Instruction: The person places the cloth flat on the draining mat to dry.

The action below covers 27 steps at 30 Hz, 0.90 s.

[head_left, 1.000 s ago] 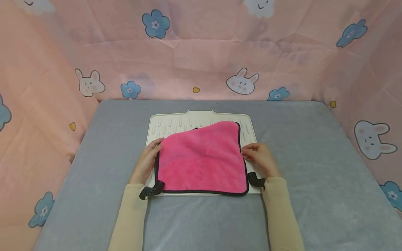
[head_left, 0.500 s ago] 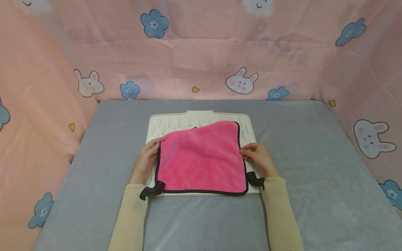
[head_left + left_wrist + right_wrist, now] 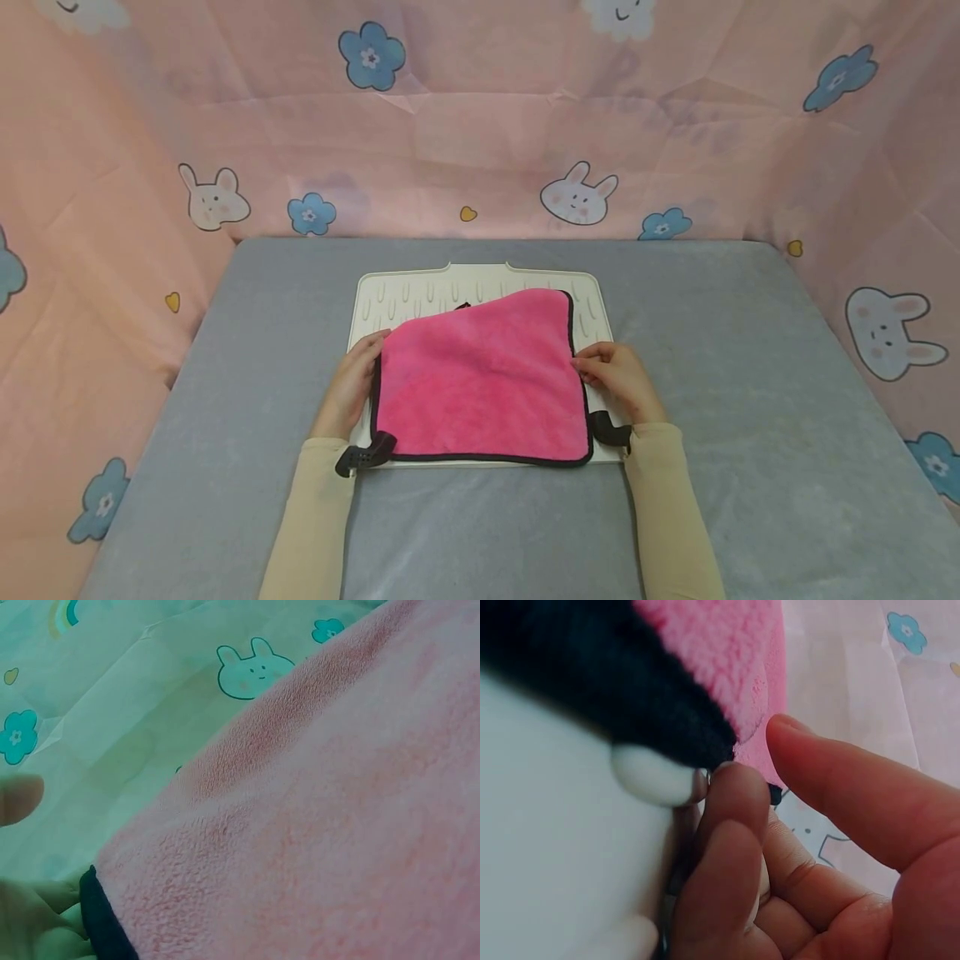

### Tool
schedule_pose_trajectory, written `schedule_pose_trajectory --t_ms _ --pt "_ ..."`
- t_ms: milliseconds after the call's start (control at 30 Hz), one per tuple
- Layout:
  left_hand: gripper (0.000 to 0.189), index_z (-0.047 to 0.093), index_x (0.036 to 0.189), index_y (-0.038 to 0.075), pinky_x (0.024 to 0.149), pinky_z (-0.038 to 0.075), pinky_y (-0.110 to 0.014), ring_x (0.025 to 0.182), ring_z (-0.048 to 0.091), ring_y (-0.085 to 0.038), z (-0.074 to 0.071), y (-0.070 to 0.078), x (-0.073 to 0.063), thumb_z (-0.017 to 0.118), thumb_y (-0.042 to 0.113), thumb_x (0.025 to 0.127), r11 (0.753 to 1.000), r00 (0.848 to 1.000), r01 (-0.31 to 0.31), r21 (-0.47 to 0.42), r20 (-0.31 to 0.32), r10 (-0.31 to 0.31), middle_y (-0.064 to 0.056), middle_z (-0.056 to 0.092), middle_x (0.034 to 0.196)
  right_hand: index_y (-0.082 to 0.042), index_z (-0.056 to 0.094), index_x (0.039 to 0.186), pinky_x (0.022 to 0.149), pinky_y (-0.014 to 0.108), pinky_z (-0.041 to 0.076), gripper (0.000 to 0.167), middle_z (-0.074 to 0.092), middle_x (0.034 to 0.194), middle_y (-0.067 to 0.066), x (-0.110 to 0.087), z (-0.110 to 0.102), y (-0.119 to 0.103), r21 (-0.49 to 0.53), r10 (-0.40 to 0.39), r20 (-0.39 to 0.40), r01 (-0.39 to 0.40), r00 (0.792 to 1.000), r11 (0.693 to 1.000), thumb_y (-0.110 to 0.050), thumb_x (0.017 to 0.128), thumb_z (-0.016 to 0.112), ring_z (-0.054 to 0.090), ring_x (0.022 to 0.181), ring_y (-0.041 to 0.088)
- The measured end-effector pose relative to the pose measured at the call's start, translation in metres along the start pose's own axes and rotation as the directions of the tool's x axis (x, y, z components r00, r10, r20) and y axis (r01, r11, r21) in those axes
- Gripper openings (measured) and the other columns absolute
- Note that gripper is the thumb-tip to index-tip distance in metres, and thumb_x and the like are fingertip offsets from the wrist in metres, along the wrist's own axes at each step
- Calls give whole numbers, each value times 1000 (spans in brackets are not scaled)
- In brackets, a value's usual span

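Observation:
A pink plush towel [image 3: 480, 383] with black edging lies over a cream ribbed tray [image 3: 431, 287], its far edge slanting. My left hand [image 3: 352, 383] is at the towel's left side. In the left wrist view its fingers [image 3: 52, 915] reach behind the black edge, while the thumb [image 3: 22, 799] stands apart from the cloth. On the opposite side my right hand [image 3: 618, 375] pinches the towel's right edge. The right wrist view shows curled fingers [image 3: 727, 847] at the black edging and the thumb [image 3: 791, 739] beside the pink cloth. Beneath the towel is hidden.
A grey cloth-covered table [image 3: 750, 400] extends around the tray. Pink curtains [image 3: 480, 142] with rabbits and blue flowers stand behind and along both sides. A small black tip [image 3: 462, 306] pokes out past the towel's far edge. A white rounded piece [image 3: 652, 776] sits by my right fingertips.
My left fingertips and the towel's upper left corner rise slightly toward the middle, then settle back. More of the black tip shows at the far edge. My right hand stays almost still.

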<state>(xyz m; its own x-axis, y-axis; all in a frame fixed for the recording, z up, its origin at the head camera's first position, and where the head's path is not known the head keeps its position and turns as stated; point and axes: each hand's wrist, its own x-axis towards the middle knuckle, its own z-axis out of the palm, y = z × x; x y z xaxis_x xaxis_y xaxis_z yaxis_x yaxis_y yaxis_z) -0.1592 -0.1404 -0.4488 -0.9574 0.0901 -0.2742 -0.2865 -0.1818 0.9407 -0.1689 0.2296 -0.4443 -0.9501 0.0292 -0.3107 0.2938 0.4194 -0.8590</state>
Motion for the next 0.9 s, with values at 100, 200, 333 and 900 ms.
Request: schedule_pose_trajectory --t_ms 100,200,333,900 --pt "44 36 139 -4 99 32 -31 123 40 -21 1 -1 -1 36 19 102 1000 1000 -16 6 -5 16 -19 37 143 11 62 102 57 21 46 28 58 67 -2 0 0 0 -7 4 -6 -4 1000 1000 -13 87 67 52 61 8" --pt "42 39 136 -5 93 36 -27 113 47 -15 2 -2 -1 37 19 102 999 999 -31 14 -37 31 -19 42 138 10 62 101 57 21 45 28 58 67 -2 -1 1 0 -5 5 -12 -5 1000 1000 -13 87 68 52 61 9" --pt "35 47 127 -9 84 42 -23 97 55 -7 3 -5 1 39 14 101 998 991 -54 25 -125 56 -15 54 121 10 62 101 57 21 46 27 58 68 -1 -1 1 0 -1 3 -15 -3 1000 1000 -12 87 67 52 61 9" --pt "32 57 114 -8 59 43 -20 68 51 -8 5 -5 3 50 17 96 963 959 99 251 -283 -24 -12 62 90 12 60 102 56 21 45 28 57 67 -2 -3 0 -2 2 -21 -3 21 1000 1000 -11 88 67 51 60 7"
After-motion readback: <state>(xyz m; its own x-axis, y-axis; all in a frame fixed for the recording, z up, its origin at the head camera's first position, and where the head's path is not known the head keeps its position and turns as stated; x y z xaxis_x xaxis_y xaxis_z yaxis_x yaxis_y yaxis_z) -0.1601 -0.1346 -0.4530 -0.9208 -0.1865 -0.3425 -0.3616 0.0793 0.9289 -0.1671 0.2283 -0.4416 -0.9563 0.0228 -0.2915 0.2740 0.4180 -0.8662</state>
